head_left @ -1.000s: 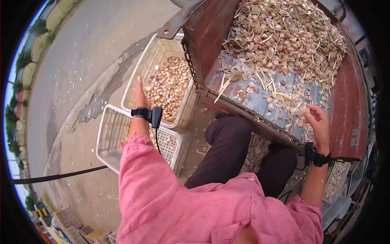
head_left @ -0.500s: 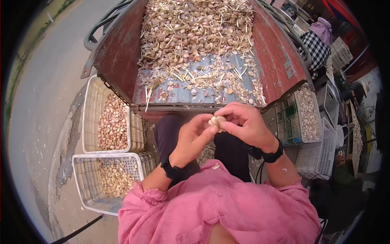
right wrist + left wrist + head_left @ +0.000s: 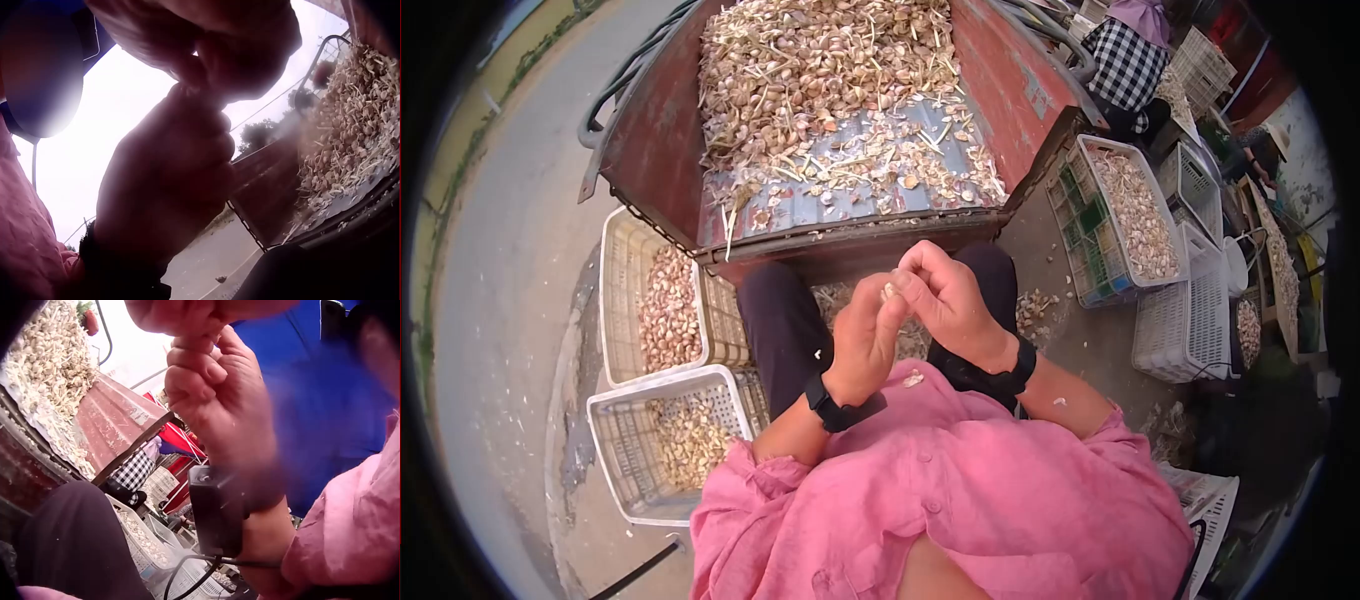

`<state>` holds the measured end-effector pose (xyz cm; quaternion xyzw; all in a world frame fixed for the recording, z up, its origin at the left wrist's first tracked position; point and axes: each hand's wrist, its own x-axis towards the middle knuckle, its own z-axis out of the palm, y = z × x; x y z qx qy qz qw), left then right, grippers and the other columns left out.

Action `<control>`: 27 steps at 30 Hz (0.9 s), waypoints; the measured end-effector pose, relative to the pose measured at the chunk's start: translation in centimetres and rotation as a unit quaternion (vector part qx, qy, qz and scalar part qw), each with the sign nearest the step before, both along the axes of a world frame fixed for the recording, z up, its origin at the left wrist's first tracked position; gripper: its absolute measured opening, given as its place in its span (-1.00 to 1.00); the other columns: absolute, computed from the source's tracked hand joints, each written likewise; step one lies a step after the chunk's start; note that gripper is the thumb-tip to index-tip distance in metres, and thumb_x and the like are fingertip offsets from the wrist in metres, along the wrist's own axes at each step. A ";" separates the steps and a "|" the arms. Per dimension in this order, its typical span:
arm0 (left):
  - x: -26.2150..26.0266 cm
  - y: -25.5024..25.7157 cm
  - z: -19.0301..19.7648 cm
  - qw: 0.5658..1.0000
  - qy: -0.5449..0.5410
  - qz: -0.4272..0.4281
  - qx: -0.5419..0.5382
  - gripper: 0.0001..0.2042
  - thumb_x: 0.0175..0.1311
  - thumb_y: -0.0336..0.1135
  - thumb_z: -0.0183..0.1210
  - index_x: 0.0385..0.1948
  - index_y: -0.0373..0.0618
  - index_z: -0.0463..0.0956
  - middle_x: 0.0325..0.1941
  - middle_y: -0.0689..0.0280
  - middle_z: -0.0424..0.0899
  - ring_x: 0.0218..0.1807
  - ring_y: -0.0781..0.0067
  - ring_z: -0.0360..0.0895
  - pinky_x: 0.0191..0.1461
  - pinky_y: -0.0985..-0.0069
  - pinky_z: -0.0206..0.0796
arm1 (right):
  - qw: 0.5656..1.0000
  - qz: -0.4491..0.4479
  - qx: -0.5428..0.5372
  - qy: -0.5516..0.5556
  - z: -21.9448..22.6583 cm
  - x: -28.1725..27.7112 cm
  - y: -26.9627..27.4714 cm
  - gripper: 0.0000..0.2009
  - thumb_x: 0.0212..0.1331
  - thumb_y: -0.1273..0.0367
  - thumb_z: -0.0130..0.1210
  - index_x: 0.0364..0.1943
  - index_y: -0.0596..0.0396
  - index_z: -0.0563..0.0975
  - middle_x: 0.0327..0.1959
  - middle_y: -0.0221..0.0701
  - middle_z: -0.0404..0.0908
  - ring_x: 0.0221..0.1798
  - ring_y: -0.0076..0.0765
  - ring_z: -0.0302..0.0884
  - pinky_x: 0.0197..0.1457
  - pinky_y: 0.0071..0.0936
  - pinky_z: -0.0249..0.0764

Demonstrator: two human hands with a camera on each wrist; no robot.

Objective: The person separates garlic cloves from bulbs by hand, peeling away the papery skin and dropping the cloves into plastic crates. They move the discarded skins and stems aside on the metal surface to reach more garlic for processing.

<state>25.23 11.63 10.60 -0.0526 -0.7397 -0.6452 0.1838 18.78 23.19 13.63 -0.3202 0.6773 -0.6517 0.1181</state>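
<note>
Both hands meet over the lap, fingertips together, around a small pale piece of garlic point(image 3: 889, 291). My left hand point(image 3: 862, 338) pinches it between thumb and curled fingers. From the other side my right hand point(image 3: 952, 308) holds on to it with thumb and forefinger, and the fingers hide most of it. In the left wrist view, the right hand point(image 3: 219, 394) has its fingers curled below the left. A heap of garlic point(image 3: 830, 70) with dry stalks fills the back of the red cart bed point(image 3: 800, 238) ahead.
On the left stand two white crates, one with pinkish cloves point(image 3: 668, 310), one with paler peeled cloves point(image 3: 690, 440). At right, a crate of garlic point(image 3: 1135, 215) stands near further baskets point(image 3: 1185, 320). A person in a checked top point(image 3: 1125, 60) sits beyond.
The left hand came from the crates and the right from the cart bed to meet over the lap. Since then both have drawn closer around the garlic, and the head view has shifted.
</note>
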 end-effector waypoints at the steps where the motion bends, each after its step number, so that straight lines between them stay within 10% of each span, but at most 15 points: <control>1: 0.0 0.3 -0.3 0.999 0.005 0.027 -0.015 -0.82 0.24 -0.35 -0.08 -0.19 -0.19 0.35 -0.39 0.16 0.52 -0.36 0.30 0.52 -0.31 0.49 0.31 | 0.999 -0.033 -0.006 0.017 -0.6 0.1 0.0 -0.89 0.19 0.40 -0.11 -0.40 0.15 0.32 -0.61 -0.50 0.41 -0.61 -0.72 0.31 -0.59 -0.71 0.27; 6: 0.1 2.0 -0.9 0.993 0.075 0.032 -0.086 -0.82 0.21 -0.38 -0.06 -0.20 -0.21 0.35 -0.41 0.15 0.52 -0.36 0.27 0.51 -0.28 0.49 0.31 | 0.901 0.026 -0.118 -0.417 -2.3 -0.7 1.6 -0.85 0.22 0.31 -0.18 -0.38 0.07 0.36 -0.67 -0.57 0.31 -0.72 -0.75 0.16 -0.70 -0.75 0.10; 8: 0.2 3.1 -0.4 0.990 0.005 -0.023 0.142 -0.79 0.27 -0.32 -0.11 -0.15 -0.21 0.34 -0.44 0.37 0.45 -0.50 0.61 0.29 -0.45 0.69 0.12 | 0.810 0.123 -0.193 -0.540 -3.0 -1.1 2.7 -0.81 0.24 0.26 -0.19 -0.36 0.03 0.40 -0.66 -0.59 0.32 -0.78 -0.77 0.05 -0.76 -0.76 0.00; 13: 0.2 3.1 0.1 0.925 -0.129 -0.050 0.354 -0.66 0.31 -0.26 -0.14 0.06 -0.20 0.26 -0.55 0.54 0.28 -0.59 0.82 0.09 -0.58 0.81 -0.10 | 0.839 0.061 -0.189 -0.506 -2.6 -1.3 3.5 -0.74 0.23 0.19 -0.19 -0.37 0.07 0.40 -0.65 -0.55 0.32 -0.74 -0.74 0.12 -0.74 -0.76 0.04; 21: -0.9 3.8 -1.4 0.946 -0.141 -0.045 0.288 -0.64 0.29 -0.21 -0.11 0.08 -0.14 0.28 -0.57 0.58 0.28 -0.59 0.84 0.08 -0.58 0.79 -0.08 | 0.960 0.024 -0.035 -0.277 -1.8 -0.1 2.9 -0.74 0.21 0.16 -0.10 -0.34 0.07 0.35 -0.69 -0.61 0.25 -0.76 -0.79 0.03 -0.75 -0.77 -0.06; 27: -2.8 5.9 -4.6 0.968 -0.032 0.074 0.238 -0.83 0.26 -0.33 -0.06 -0.16 -0.14 0.33 -0.47 0.49 0.37 -0.50 0.80 0.21 -0.49 0.77 0.06 | 0.950 -0.033 -0.055 -0.307 -4.0 -1.5 3.6 -0.77 0.19 0.22 -0.06 -0.47 0.07 0.37 -0.68 -0.59 0.30 -0.74 -0.76 0.12 -0.72 -0.77 0.04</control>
